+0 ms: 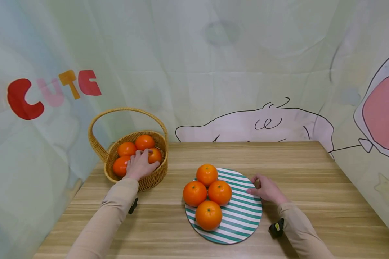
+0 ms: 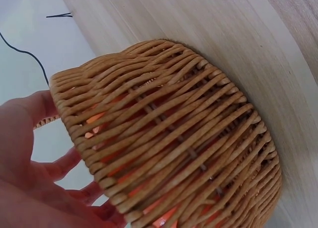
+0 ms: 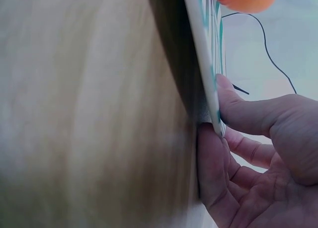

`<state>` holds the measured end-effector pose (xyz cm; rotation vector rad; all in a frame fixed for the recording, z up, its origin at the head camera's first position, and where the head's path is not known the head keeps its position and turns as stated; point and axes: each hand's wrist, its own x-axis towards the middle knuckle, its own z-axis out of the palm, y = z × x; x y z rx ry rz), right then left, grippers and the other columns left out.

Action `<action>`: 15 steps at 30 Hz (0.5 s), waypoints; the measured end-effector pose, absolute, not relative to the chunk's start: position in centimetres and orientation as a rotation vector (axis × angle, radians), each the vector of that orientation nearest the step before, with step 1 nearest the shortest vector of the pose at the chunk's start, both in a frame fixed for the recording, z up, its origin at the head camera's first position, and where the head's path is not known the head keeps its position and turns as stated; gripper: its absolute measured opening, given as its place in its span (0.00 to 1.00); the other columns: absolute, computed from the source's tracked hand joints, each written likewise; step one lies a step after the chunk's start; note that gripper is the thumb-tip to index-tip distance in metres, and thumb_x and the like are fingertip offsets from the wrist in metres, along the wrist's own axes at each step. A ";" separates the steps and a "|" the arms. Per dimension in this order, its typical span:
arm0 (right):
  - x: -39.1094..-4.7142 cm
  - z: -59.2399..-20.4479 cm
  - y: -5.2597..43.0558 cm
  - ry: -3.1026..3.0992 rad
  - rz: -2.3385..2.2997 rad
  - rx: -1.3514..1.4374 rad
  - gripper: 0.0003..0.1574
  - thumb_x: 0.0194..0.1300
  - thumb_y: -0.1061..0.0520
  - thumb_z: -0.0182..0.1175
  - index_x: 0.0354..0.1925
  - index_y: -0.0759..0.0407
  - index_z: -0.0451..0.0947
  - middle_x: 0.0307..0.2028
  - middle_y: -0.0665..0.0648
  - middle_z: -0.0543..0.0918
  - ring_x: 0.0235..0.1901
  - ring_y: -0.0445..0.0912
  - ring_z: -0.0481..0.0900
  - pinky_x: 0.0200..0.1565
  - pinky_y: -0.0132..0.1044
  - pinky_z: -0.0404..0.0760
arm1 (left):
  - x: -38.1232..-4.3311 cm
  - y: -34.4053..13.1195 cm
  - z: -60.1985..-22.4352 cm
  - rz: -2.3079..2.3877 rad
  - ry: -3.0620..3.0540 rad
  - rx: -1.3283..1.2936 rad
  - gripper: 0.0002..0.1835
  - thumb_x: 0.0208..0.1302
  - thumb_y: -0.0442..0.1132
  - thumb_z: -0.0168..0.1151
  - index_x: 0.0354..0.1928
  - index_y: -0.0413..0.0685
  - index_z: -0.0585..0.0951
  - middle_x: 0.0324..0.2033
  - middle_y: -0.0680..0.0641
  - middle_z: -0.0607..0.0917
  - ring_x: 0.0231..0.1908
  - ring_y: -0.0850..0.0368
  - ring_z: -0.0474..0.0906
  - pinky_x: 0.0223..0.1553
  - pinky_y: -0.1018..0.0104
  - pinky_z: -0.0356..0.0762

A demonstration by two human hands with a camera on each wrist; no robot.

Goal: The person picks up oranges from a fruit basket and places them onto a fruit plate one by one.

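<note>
My left hand (image 1: pixel 142 164) reaches over the near rim of a wicker basket (image 1: pixel 152 180), its fingers spread among orange-red round fruits (image 1: pixel 127 149). Its thumb and index finger are at the orange fruit (image 1: pixel 155 156) on the basket's right side. In the left wrist view the woven wall (image 2: pixel 174 133) hides the fingertips. My right hand (image 1: pixel 266 187) pinches the right edge of a round green-and-white striped plate (image 1: pixel 241 212), thumb on top and fingers below the rim (image 3: pixel 212 96). Several oranges (image 1: pixel 209 215) sit grouped on the plate's left part.
The basket's tall arched handle (image 1: pixel 129 109) rises at the back left of the wooden table (image 1: pixel 162 223). A printed curtain (image 1: pixel 194 72) hangs behind the table and along its sides.
</note>
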<state>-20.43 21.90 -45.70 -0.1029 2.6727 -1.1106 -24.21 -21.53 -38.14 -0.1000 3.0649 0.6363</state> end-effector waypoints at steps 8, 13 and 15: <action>-20.4 -45.6 21.8 2.681 -1.105 -0.114 0.23 0.63 0.56 0.69 0.50 0.63 0.72 0.30 0.57 0.72 0.28 0.48 0.71 0.28 0.37 0.74 | -24.2 -21.7 -38.3 0.636 3.037 -0.078 0.33 0.67 0.51 0.54 0.73 0.53 0.65 0.66 0.26 0.62 0.65 0.24 0.60 0.64 0.26 0.58; -20.3 -45.6 21.8 2.688 -1.107 -0.118 0.23 0.63 0.56 0.69 0.50 0.63 0.72 0.30 0.57 0.72 0.28 0.48 0.70 0.28 0.37 0.73 | -24.2 -21.7 -38.3 0.633 3.031 -0.069 0.34 0.67 0.51 0.54 0.74 0.53 0.64 0.67 0.25 0.62 0.65 0.23 0.60 0.63 0.25 0.58; -20.3 -45.7 21.9 2.690 -1.107 -0.118 0.23 0.63 0.56 0.70 0.50 0.63 0.72 0.30 0.57 0.72 0.28 0.48 0.70 0.28 0.37 0.73 | -24.2 -21.7 -38.3 0.628 3.031 -0.063 0.34 0.67 0.51 0.54 0.74 0.53 0.64 0.67 0.24 0.62 0.65 0.23 0.61 0.63 0.26 0.59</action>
